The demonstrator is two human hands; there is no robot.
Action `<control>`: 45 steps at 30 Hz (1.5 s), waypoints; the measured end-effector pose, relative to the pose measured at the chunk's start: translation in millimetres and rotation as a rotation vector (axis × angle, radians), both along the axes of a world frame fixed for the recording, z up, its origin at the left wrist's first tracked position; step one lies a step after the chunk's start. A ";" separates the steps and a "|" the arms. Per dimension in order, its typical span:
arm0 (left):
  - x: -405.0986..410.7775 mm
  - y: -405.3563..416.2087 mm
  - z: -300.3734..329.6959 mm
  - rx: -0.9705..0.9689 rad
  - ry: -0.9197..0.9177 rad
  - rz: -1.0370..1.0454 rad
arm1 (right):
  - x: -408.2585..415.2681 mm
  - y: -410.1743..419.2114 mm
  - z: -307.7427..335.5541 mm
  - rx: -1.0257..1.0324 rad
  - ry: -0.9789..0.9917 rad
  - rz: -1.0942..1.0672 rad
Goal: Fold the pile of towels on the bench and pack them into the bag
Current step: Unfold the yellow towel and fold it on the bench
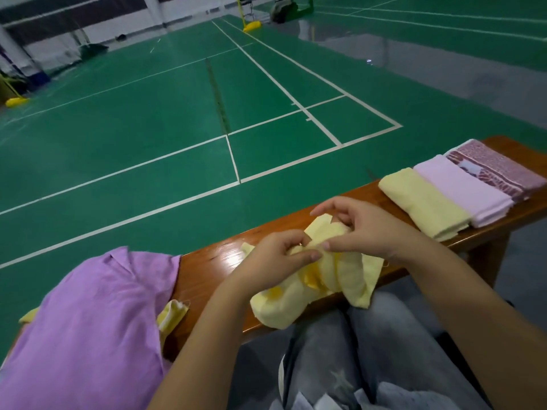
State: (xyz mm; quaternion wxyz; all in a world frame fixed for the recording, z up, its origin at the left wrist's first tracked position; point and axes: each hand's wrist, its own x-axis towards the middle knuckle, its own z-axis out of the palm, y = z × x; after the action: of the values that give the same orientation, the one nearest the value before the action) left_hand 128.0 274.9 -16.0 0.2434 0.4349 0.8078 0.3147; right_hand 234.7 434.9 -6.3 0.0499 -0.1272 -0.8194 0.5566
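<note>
Yellow towel (310, 279) bunched mid-bench (207, 261), pinched by left hand (278, 255) and right hand (358, 229); still folding, three folded towels (461, 187) at two o'clock, needs finding corners and spreading flat next.

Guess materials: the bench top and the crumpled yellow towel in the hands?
Bench: looks like varnished wood; reddish-brown, faint grain, a bright glare patch on top. Could be a veneer.
Yellow towel: soft woven cloth, probably cotton; matte, bunches in loose folds, a stray thread at one edge. Left hand and right hand both pinch it.
</note>
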 end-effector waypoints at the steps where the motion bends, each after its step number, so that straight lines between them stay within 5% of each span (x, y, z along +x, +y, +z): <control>1: -1.4 -3.2 0.4 0.013 -0.025 0.021 | 4.3 4.4 -1.7 0.055 -0.012 0.003; 5: -11.9 -19.1 3.2 0.030 -0.050 0.169 | 15.9 17.1 -9.6 0.223 -0.070 -0.075; 11: -27.0 -35.1 -0.7 0.027 -0.054 0.352 | 23.3 32.8 -13.2 0.189 -0.082 -0.184; 17: -32.5 -27.5 -14.6 0.045 -0.056 0.534 | 23.8 39.0 -29.4 -0.456 -0.020 -0.267; 20: -33.6 -29.6 -21.4 0.014 -0.105 0.606 | 19.6 46.6 -47.3 -0.827 0.063 -0.505; 24: -37.6 -36.7 -16.6 0.275 -0.560 0.724 | 14.4 51.2 -60.3 -0.961 0.194 -0.838; 28: -36.5 -35.4 -9.4 0.449 -0.872 0.619 | 6.0 23.1 -56.4 -0.738 0.113 -0.720; 30: -35.2 -26.7 -17.4 0.318 -0.772 0.542 | -1.4 4.9 -57.8 -0.638 0.059 -0.646; 35: -33.1 -19.4 -56.1 -0.270 -0.079 0.287 | -6.2 -16.4 -75.5 -0.573 -0.038 -0.612; 45: -28.5 -29.2 -88.4 -0.418 0.183 0.244 | 0.2 -32.8 -99.0 -0.572 -0.157 -0.454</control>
State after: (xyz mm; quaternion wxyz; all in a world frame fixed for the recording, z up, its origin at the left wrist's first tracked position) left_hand 99.5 245.7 -104.4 0.2141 0.3013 0.9204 0.1270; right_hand 235.0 402.1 -105.3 0.0715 -0.3568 -0.5831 0.7264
